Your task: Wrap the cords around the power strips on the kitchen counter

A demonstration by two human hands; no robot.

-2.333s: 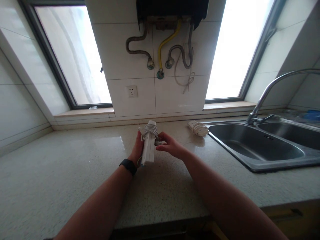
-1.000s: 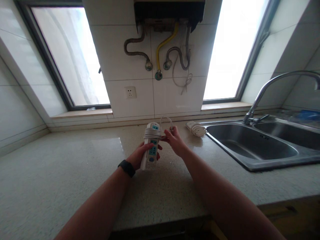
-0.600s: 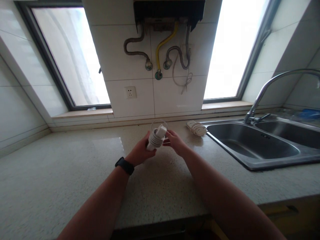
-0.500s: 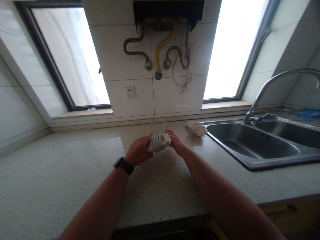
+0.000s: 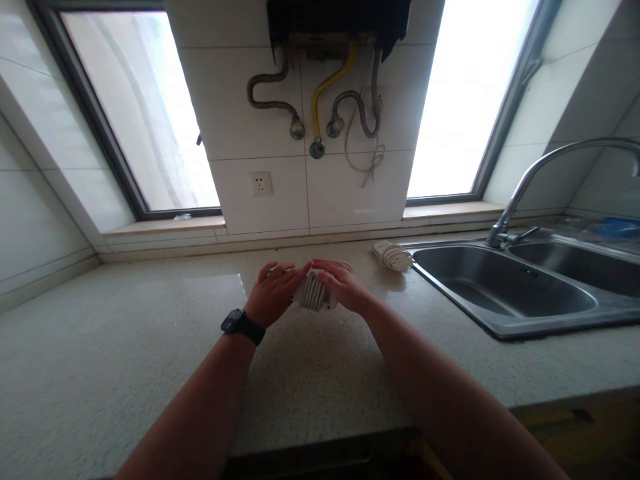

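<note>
A white power strip (image 5: 313, 293) with its cord wound around the middle is between my hands over the speckled countertop (image 5: 320, 373). My left hand (image 5: 277, 290) grips its left end from above, thumb along the top and the other fingers bent over the far side. My right hand (image 5: 343, 283) covers the right end, its fingers reaching across the coils. The fingertips of both hands nearly meet at the top of the wound cord. Behind my hands, the far side of the strip is hidden.
Another white power strip (image 5: 393, 256) with a wound cord lies to the right, beside the steel sink (image 5: 493, 327). A faucet (image 5: 520, 180) arches over the sink. On the tiled wall are a socket (image 5: 261, 183) and hoses (image 5: 273, 105) under a dark appliance (image 5: 340, 23).
Both hands have moved onto the top of the power strip, and its coils now face me more upright. The loose cord loop that stood up behind it no longer shows there.
</note>
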